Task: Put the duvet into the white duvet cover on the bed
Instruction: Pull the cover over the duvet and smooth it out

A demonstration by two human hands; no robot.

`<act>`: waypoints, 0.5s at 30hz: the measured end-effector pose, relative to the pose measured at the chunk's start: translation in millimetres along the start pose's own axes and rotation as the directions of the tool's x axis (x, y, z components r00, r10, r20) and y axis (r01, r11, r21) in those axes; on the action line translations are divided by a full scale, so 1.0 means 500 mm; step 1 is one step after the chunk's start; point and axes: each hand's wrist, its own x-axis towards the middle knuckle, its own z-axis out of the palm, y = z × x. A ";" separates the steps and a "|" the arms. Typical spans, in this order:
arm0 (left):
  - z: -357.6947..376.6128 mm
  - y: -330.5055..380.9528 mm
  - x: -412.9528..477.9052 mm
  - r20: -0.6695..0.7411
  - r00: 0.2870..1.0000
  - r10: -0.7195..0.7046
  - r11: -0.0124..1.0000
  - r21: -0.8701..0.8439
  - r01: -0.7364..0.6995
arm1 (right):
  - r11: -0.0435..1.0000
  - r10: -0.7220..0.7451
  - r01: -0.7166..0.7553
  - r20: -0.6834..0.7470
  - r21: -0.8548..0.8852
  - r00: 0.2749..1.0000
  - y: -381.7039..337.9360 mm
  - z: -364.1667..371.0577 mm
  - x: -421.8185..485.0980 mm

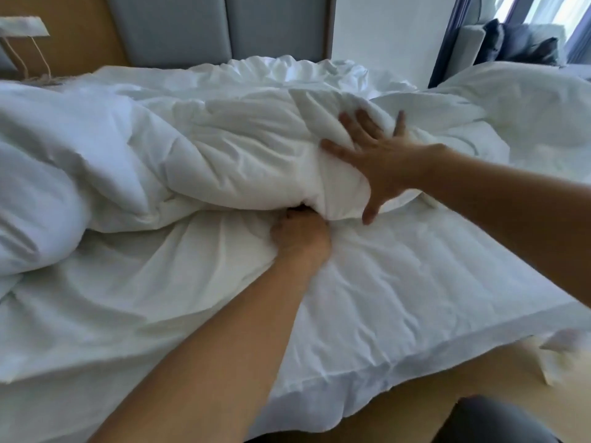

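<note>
A bulky white duvet [224, 155] lies bunched across the middle of the bed. Thin white duvet cover fabric [144, 282] spreads crumpled over the near left part of the bed. My right hand [374, 161] lies spread on the duvet's rounded near end, fingers splayed and thumb down its side. My left hand [300, 235] is curled just below that end, gripping a gathered fold of the white cover fabric where the creases meet. Its fingertips are hidden under the duvet.
The mattress [415, 298] with its quilted white pad shows at the near right, its corner over a tan floor [399, 410]. A grey padded headboard [198, 27] stands behind. A lamp [22, 30] is at far left, and a dark armchair [524, 43] by the window at far right.
</note>
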 end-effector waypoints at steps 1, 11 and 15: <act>0.015 0.004 0.007 -0.048 0.999 -0.008 1.000 0.024 0.009 | 0.995 -0.030 0.025 -0.058 -0.092 0.998 0.019 0.015 -0.001; 0.058 -0.005 0.024 -0.209 0.976 0.054 0.998 -0.019 -0.059 | 0.975 -0.197 0.152 -0.321 -0.159 0.926 0.150 0.099 0.155; 0.016 0.019 0.008 -0.054 0.998 0.033 0.999 0.010 -0.033 | 0.976 -0.208 0.182 -0.275 -0.119 0.939 0.152 0.130 0.248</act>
